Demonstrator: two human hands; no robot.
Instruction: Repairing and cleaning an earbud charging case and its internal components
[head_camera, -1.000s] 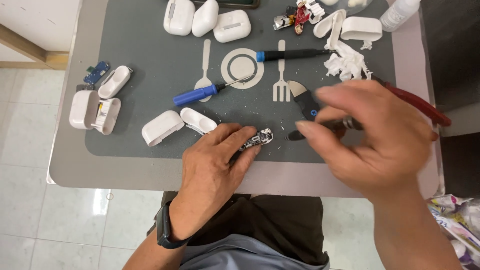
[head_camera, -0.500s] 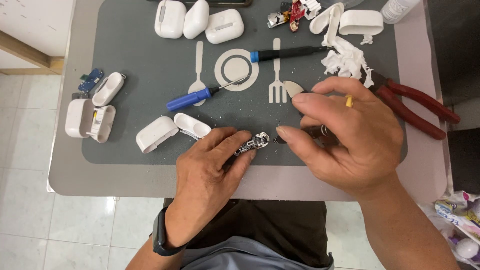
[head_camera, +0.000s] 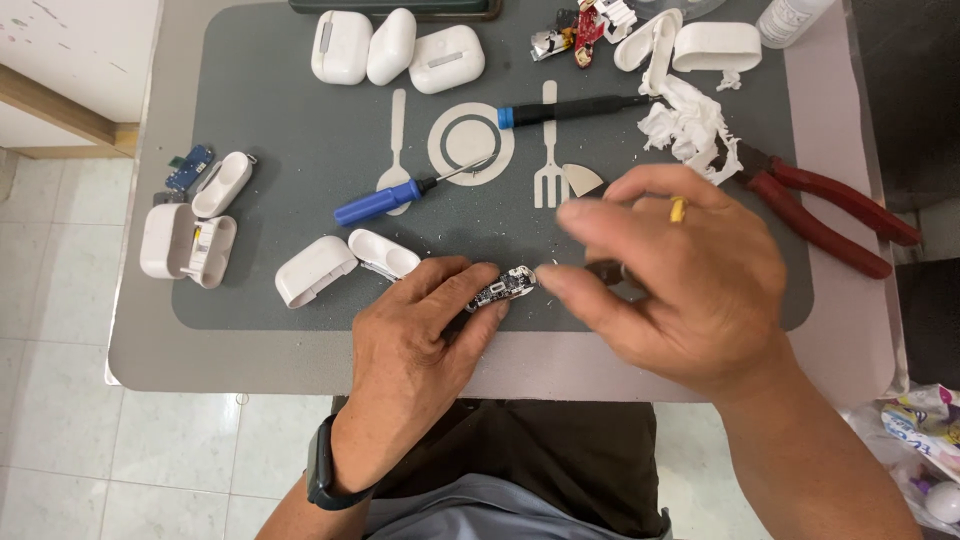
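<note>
Hands are busy at the near edge of a grey mat (head_camera: 300, 120) that lies on the table (head_camera: 850, 330). The left hand (head_camera: 415, 345) rests on the mat with its fingers pinching a small circuit board (head_camera: 502, 288), which lies flat under the fingertips close to the front edge of the mat. The right hand (head_camera: 680, 285) is just beside the board, curled around a dark little tool (head_camera: 606, 270). Its first finger and thumb come to a point that nearly touches the right end of the board. That hand is blurry, so I cannot tell what kind of tool it is. A bit of yellow (head_camera: 678, 209) peeks out between its fingers.

Just left of the left hand lie two white plastic shell halves (head_camera: 345, 262), side by side. Farther left, at the edge of the mat, an open white case (head_camera: 188, 243) sits with another white piece (head_camera: 222, 184) and a tiny blue board (head_camera: 189, 166) above it.

A blue-handled screwdriver (head_camera: 385, 201) lies slanted in the middle of the mat. A black screwdriver with a blue band (head_camera: 570, 109) lies behind it. Three closed white cases (head_camera: 395, 48) sit in a row at the far side. On the right there is a heap of white plastic scraps (head_camera: 690, 125), and red-handled pliers (head_camera: 825, 205) lie beside it.
</note>
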